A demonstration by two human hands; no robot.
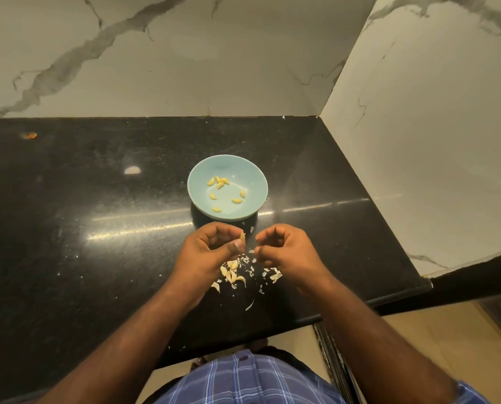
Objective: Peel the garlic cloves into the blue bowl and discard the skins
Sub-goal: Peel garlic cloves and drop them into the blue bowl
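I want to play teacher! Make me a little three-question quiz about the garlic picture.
1. True or false: the bowl is red.
2. Which hand pinches a garlic clove? A) left hand B) right hand
3. Fill in: the loose skins lie on the black ____, below the hands.

Key:
1. False; it is blue, with peeled cloves inside.
2. A; the right hand's fingers are curled, but whether they pinch a scrap of skin is too small to tell.
3. Counter.
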